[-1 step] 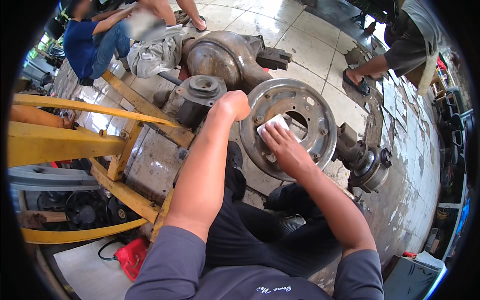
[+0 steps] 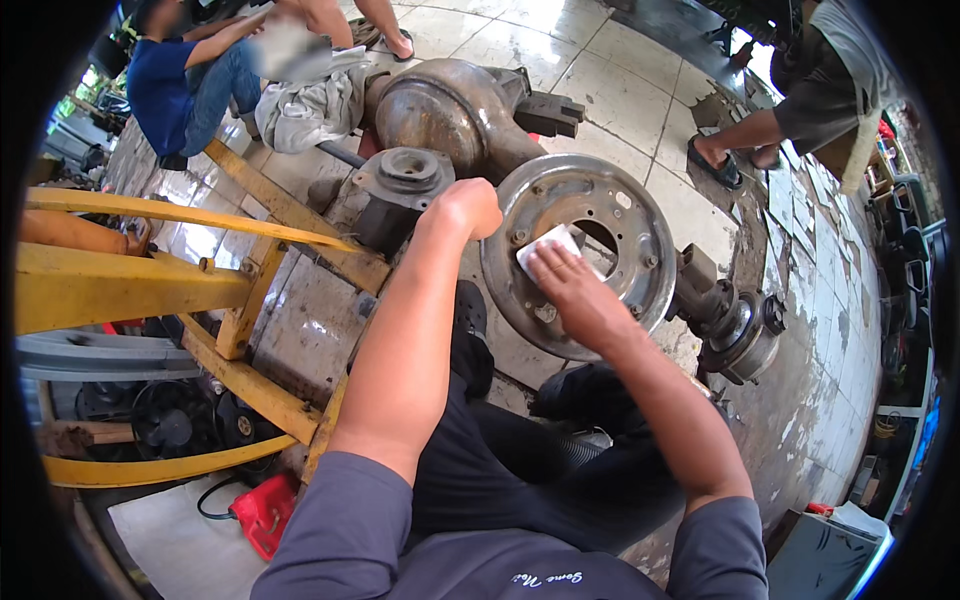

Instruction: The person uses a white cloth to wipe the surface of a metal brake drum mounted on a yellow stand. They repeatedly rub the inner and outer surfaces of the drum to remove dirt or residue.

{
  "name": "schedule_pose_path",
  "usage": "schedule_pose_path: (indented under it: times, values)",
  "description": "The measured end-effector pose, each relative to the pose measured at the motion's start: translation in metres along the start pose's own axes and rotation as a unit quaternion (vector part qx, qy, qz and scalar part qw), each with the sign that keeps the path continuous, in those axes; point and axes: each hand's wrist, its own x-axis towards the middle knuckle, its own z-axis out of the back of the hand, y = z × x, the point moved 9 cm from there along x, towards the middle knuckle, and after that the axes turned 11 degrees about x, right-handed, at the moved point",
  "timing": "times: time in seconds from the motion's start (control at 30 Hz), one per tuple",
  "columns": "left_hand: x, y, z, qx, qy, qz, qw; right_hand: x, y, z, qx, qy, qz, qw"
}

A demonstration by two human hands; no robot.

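A round grey metal brake backing plate [image 2: 640, 215], with a central hole and bolts around it, stands tilted in front of me. My left hand [image 2: 468, 208] is closed at its left rim; the fingertips are hidden behind the fist. Across the plate's face, my right hand [image 2: 580, 298] presses a folded white sheet [image 2: 553, 240] flat beside the central hole, fingers together on top. Whether the sheet is cloth or paper I cannot tell. Behind the plate lies a brown, worn axle housing [image 2: 430, 115]. A dark flanged metal part [image 2: 400, 190] stands just left of my left fist.
Yellow steel frame beams [image 2: 130, 285] fill the left side. A hub end [image 2: 740, 340] sticks out right of the plate. A grey rag [image 2: 315, 105] drapes at the back. A red container [image 2: 265, 515] lies lower left. One person [image 2: 185, 90] sits back left; another's sandalled foot [image 2: 715, 160] is right.
My right hand and the white sheet have shifted very slightly on the plate. At the right, the other person's legs have moved and a second foot shows. My left hand stays at the rim.
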Motion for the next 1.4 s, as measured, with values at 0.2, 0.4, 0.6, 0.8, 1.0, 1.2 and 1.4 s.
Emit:
schedule_pose_path:
  times: [0.2,0.4,0.6,0.8,1.0,1.2,1.4]
  values:
    - [0.003,0.008,-0.005,-0.009,0.039,-0.016,0.999,-0.026,-0.018,0.046,0.080,-0.080,-0.069,0.991]
    - [0.005,0.008,-0.005,0.003,0.027,-0.013,1.000,-0.036,0.013,-0.005,-0.042,0.042,0.005,0.998]
    - [-0.017,0.002,0.013,-0.032,0.041,0.009,0.999,-0.033,0.007,-0.007,-0.049,0.041,0.022,0.998]
    - [-0.010,0.006,0.008,-0.050,0.036,0.027,0.998,-0.003,0.002,-0.013,-0.086,-0.012,0.001,0.996]
    - [-0.010,0.006,0.007,-0.032,0.036,0.018,0.999,-0.025,0.013,-0.020,-0.016,0.040,0.042,0.998]
    - [-0.009,0.002,0.010,-0.038,0.015,0.006,0.999,-0.009,0.008,-0.011,-0.001,-0.004,0.015,1.000]
    - [-0.013,0.005,0.012,-0.048,0.022,0.015,0.998,-0.017,0.009,0.017,0.034,-0.057,-0.013,0.998]
